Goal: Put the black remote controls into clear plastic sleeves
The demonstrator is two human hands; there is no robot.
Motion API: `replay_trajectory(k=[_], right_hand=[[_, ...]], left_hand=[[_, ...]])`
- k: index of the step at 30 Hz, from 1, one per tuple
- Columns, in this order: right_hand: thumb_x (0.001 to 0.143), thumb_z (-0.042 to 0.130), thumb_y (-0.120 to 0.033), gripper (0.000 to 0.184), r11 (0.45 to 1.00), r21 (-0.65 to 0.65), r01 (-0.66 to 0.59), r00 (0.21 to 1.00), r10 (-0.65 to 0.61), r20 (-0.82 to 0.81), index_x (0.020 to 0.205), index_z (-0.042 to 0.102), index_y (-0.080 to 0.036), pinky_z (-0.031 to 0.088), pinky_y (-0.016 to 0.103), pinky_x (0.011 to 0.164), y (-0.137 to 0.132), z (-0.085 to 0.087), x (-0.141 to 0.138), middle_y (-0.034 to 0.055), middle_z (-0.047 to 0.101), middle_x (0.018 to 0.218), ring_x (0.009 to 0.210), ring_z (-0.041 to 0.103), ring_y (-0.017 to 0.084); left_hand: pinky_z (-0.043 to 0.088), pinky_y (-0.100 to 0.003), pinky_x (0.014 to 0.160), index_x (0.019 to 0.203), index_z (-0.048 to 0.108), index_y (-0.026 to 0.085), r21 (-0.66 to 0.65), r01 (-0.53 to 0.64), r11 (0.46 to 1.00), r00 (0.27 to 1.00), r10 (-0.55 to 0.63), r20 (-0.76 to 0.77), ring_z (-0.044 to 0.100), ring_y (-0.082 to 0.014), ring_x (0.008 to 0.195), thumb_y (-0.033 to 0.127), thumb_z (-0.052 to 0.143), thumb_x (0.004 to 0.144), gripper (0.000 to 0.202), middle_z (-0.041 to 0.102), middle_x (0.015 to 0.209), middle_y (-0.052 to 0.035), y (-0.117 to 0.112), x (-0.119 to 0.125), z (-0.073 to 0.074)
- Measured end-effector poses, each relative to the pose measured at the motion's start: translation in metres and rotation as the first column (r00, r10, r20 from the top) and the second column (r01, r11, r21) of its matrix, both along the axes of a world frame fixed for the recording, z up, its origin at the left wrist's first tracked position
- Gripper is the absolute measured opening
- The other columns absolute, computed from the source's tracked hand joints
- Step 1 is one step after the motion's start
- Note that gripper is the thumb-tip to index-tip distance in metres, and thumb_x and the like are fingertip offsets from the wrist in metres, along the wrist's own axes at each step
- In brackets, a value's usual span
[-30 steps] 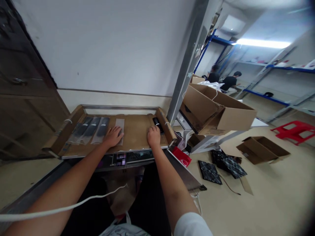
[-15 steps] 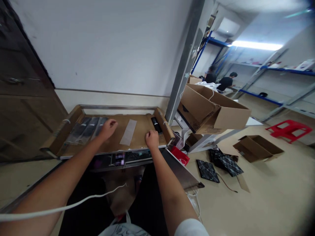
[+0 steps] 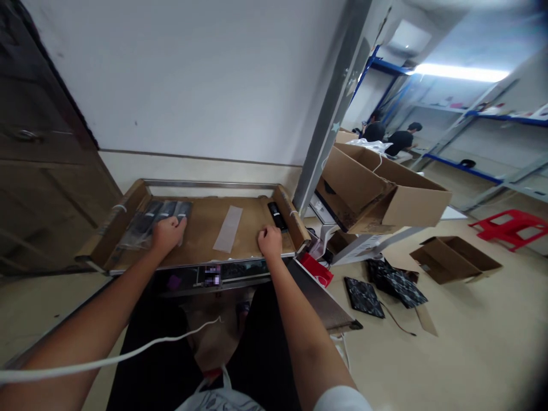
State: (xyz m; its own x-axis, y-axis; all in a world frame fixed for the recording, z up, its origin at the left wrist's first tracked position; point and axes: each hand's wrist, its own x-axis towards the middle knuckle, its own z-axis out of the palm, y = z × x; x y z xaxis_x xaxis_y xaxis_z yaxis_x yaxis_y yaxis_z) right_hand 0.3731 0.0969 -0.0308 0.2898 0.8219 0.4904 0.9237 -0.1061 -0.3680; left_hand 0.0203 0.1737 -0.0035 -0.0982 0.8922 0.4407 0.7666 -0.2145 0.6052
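My left hand [image 3: 168,235] is closed over the lower end of several dark, narrow items in clear plastic sleeves [image 3: 166,209], which lie side by side in the left part of a cardboard-lined tray [image 3: 201,246]. Each item carries a pale band. What the fingers pinch is hidden beneath the hand. Curled into a loose fist, my right hand [image 3: 270,242] rests near the tray's front right edge. Just beyond it lies a black, narrow item [image 3: 276,216] with a pale band. Between my hands a flat translucent strip [image 3: 228,229] lies by itself on the cardboard.
A white cable [image 3: 141,346] crosses before my lap. To the right, a large open carton [image 3: 385,191] stands beside a metal post [image 3: 331,108]. Another carton [image 3: 460,260], dark patterned packages [image 3: 363,297] and a red stool [image 3: 509,225] are on the floor. Two people sit far back.
My left hand has moved left and toward me, onto the sleeved items, which now lie closer together. My right hand keeps its place on the tray. The view has shifted slightly.
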Motion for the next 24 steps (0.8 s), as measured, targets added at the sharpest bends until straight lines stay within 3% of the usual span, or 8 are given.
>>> replay_trajectory(k=[3,6,8,10,13,17,21,24], right_hand=[[0.089,0.053,-0.01,0.015,1.0,0.012,0.001,1.0,-0.001,0.01,0.085,0.067,-0.016,0.038,0.033,0.082,0.0,0.001,-0.001,0.0119,0.069,0.09,0.089,0.055,0.025],[0.088,0.053,-0.01,0.016,1.0,0.022,-0.003,1.0,0.003,0.002,0.084,0.067,-0.016,0.039,0.033,0.082,-0.001,0.002,-0.001,0.0117,0.069,0.09,0.09,0.055,0.026],[0.088,0.053,-0.01,0.016,1.0,0.019,-0.006,1.0,0.006,-0.002,0.083,0.066,-0.017,0.039,0.033,0.082,-0.001,0.002,-0.001,0.0117,0.069,0.09,0.09,0.055,0.026],[0.088,0.053,-0.01,0.015,1.0,0.012,-0.005,1.0,0.005,0.001,0.083,0.066,-0.017,0.039,0.033,0.082,-0.001,0.003,-0.001,0.012,0.069,0.089,0.089,0.055,0.025],[0.089,0.054,-0.011,0.014,1.0,0.008,0.004,1.0,-0.004,0.009,0.084,0.066,-0.016,0.038,0.033,0.083,-0.002,0.005,-0.001,0.0126,0.069,0.091,0.09,0.055,0.026],[0.094,0.051,-0.014,0.017,1.0,0.023,0.013,1.0,-0.013,0.015,0.086,0.066,-0.016,0.037,0.033,0.084,-0.004,0.006,-0.003,0.0124,0.069,0.092,0.09,0.056,0.025],[0.096,0.051,-0.016,0.018,0.999,0.041,0.02,1.0,-0.02,0.001,0.087,0.066,-0.017,0.036,0.034,0.084,-0.004,0.006,-0.004,0.0117,0.07,0.092,0.091,0.057,0.025],[0.096,0.051,-0.016,0.017,0.999,0.04,0.028,0.999,-0.027,-0.023,0.087,0.066,-0.017,0.036,0.034,0.084,-0.005,0.007,-0.004,0.0113,0.07,0.092,0.092,0.057,0.026]], left_hand=[[0.044,-0.031,0.076,0.083,0.052,0.023,0.065,-0.065,0.996,0.997,0.062,0.049,0.056,-0.0203,0.08,0.052,0.064,0.081,0.031,0.058,0.082,-0.0019,0.012,0.0,0.012],[0.05,-0.034,0.088,0.106,0.054,0.02,0.025,-0.096,0.995,0.975,0.089,0.205,0.062,-0.0233,0.098,0.048,0.065,0.08,0.039,0.064,0.107,-0.0085,0.024,0.001,0.023],[0.051,-0.032,0.083,0.102,0.055,0.02,-0.028,-0.127,0.992,0.951,0.129,0.279,0.063,-0.0216,0.09,0.047,0.061,0.084,0.033,0.065,0.099,-0.0069,0.029,0.001,0.029],[0.047,-0.031,0.074,0.087,0.056,0.02,-0.05,-0.172,0.984,0.944,0.179,0.278,0.058,-0.0192,0.077,0.049,0.058,0.087,0.029,0.06,0.081,-0.0023,0.031,-0.001,0.033],[0.035,-0.029,0.065,0.064,0.044,0.022,0.01,-0.204,0.979,0.968,0.201,0.149,0.043,-0.0148,0.063,0.055,0.058,0.087,0.043,0.042,0.061,0.0031,0.031,-0.005,0.036],[0.024,-0.03,0.058,0.056,0.029,0.023,-0.009,-0.164,0.986,0.983,0.163,-0.08,0.032,-0.0128,0.055,0.053,0.055,0.089,0.052,0.027,0.055,0.0041,0.036,-0.008,0.036],[0.032,-0.031,0.061,0.054,0.036,0.022,-0.133,-0.112,0.985,0.974,0.082,-0.212,0.048,-0.0178,0.06,0.036,0.05,0.089,0.04,0.039,0.055,-0.0005,0.048,-0.006,0.034],[0.045,-0.035,0.072,0.075,0.055,0.019,-0.241,-0.134,0.961,0.929,0.037,-0.369,0.062,-0.0278,0.081,0.049,0.055,0.089,0.033,0.064,0.08,-0.0101,0.053,-0.003,0.032]])
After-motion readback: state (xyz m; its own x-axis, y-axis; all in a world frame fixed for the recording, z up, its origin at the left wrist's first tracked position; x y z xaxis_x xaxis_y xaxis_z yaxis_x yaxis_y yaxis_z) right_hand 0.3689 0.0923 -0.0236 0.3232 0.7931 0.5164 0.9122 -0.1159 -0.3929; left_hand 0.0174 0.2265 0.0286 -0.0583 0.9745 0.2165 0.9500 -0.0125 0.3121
